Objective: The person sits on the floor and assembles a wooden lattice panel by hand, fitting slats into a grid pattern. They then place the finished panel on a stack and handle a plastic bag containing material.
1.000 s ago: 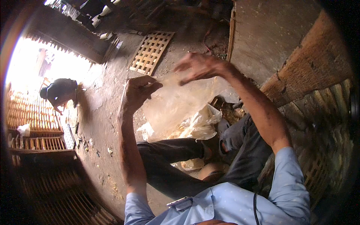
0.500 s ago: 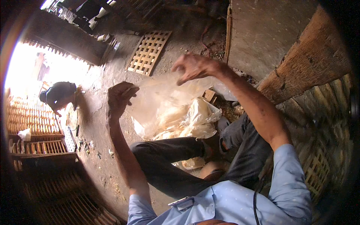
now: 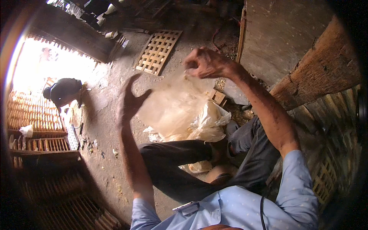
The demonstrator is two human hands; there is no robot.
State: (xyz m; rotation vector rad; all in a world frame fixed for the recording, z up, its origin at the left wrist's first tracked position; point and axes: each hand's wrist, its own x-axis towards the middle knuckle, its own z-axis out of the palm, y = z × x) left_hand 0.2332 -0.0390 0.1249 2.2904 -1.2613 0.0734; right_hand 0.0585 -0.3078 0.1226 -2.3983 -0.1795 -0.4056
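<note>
Up near the centre of the frame, a thin translucent plastic sheet [image 3: 174, 111] hangs stretched between two raised hands. The right hand [image 3: 205, 63], at upper centre, has its fingers curled together and pinched on the sheet's top edge. The left hand [image 3: 128, 101], left of centre, is seen mostly as a dark shape with thumb and fingers spread apart; its thumb touches the sheet's left edge, though whether it truly grips the film cannot be told. Just below the sheet, a crumpled heap of clear plastic bags [image 3: 209, 124] lies on the person's lap, against the dark trousers [image 3: 180, 168]. A light blue shirt [image 3: 245, 207] fills the lower edge, with a pale flat object [image 3: 186, 208] sticking out of its pocket. On the dirt floor [image 3: 103, 145], a woven bamboo lattice mat [image 3: 158, 51] lies in the upper middle of the frame, well apart from the hands. At the left, another person in dark clothing [image 3: 63, 92] bends beside stacked bamboo racks [image 3: 27, 115] in bright light. A rough wall [image 3: 283, 38] occupies the upper right.
</note>
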